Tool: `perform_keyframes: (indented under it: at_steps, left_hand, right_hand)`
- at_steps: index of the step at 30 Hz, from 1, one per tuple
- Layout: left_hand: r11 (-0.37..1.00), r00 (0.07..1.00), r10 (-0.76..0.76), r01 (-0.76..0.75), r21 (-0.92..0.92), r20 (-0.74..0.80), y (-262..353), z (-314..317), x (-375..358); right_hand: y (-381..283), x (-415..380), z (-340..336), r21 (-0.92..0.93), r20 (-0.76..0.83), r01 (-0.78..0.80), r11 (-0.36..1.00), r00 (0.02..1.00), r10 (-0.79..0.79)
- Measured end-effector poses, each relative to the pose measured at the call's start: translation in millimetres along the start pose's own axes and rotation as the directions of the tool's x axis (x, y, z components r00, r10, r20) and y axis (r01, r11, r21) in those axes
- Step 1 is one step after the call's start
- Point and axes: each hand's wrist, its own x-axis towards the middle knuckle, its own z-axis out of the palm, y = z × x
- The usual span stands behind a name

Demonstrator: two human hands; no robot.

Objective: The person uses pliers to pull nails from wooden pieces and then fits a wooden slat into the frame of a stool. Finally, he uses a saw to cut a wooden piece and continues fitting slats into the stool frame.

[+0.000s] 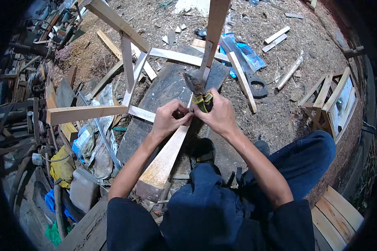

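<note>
My right hand (pixel 220 112) is closed round a pair of pliers (pixel 195 85) with yellow and black handles, its metal jaws pointing up and away from me. Fingers of my left hand (pixel 168 119) pinch together at the joint of a wooden frame, close to the right fingertips; whatever lies between them is too small to make out. A thick wooden leg (pixel 165 161) runs from this joint toward my lap. Other parts of the frame are a leg (pixel 86 113) on the left, a leg (pixel 213 31) at the top and a pale rail (pixel 176 57).
Beneath the frame lies a dark worn board (pixel 153 98). A handsaw (pixel 243 62), blue plastic packaging (pixel 250 56) and loose wood strips (pixel 242 81) are on the shaving-covered ground. At right stands a small wooden frame (pixel 333 98); bags and a plastic jug (pixel 83 190) are at left.
</note>
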Motion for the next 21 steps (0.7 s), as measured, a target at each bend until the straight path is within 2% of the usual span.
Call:
perform_keyframes:
  at_steps: [2,4,5,6,8,9,13,15,17,19,20,21]
  left_hand:
    - [0.997,0.997,0.073,-0.073,-0.039,-0.010,1,-1,2]
    - [0.996,0.998,0.068,-0.069,-0.048,-0.018,-2,1,1]
    - [0.996,0.997,0.069,-0.070,-0.059,-0.023,-4,2,0]
    - [0.995,0.997,0.071,-0.073,-0.063,-0.028,-5,1,0]
    - [0.999,0.998,0.002,-0.005,0.050,0.056,-9,-2,-2]
    - [0.999,0.999,0.005,-0.008,0.048,0.053,-10,-2,-1]
    - [0.998,0.999,0.029,-0.032,0.052,0.041,-11,-2,1]
    - [0.998,0.998,0.051,-0.052,0.032,0.024,-7,-2,0]
    - [0.999,1.000,0.013,-0.012,-0.037,0.012,-2,-3,0]
    - [1.000,1.000,0.025,-0.025,-0.018,0.008,-5,-3,-1]
    - [0.999,0.999,0.040,-0.040,0.001,0.005,-7,-2,-1]
    - [0.999,0.999,0.042,-0.042,0.002,0.003,-9,-1,-1]
  right_hand:
    - [-1,-6,-5,-0.044,0.003,0.034,0.998,0.999,-0.034]
    - [0,-19,-15,-0.075,0.052,0.118,0.990,0.992,-0.115]
    - [0,-27,-19,-0.119,0.120,0.109,0.987,0.988,-0.095]
    - [1,-34,-20,-0.125,0.121,0.113,0.986,0.988,-0.098]
    - [8,-44,-17,-0.180,0.205,0.106,0.978,0.976,-0.068]
    - [9,-44,-14,-0.214,0.229,0.094,0.972,0.973,-0.043]
    - [8,-48,-9,-0.245,0.216,0.063,0.967,0.976,-0.009]
    - [3,-48,-14,-0.140,0.144,0.131,0.981,0.983,-0.110]
    - [-2,-45,-16,-0.086,0.096,0.149,0.985,0.985,-0.141]
    - [-3,-42,-14,-0.023,0.013,0.204,0.979,0.979,-0.204]
    - [-2,-40,-12,-0.024,0.011,0.207,0.978,0.978,-0.207]
    - [-3,-38,-10,-0.158,0.126,0.117,0.980,0.987,-0.097]
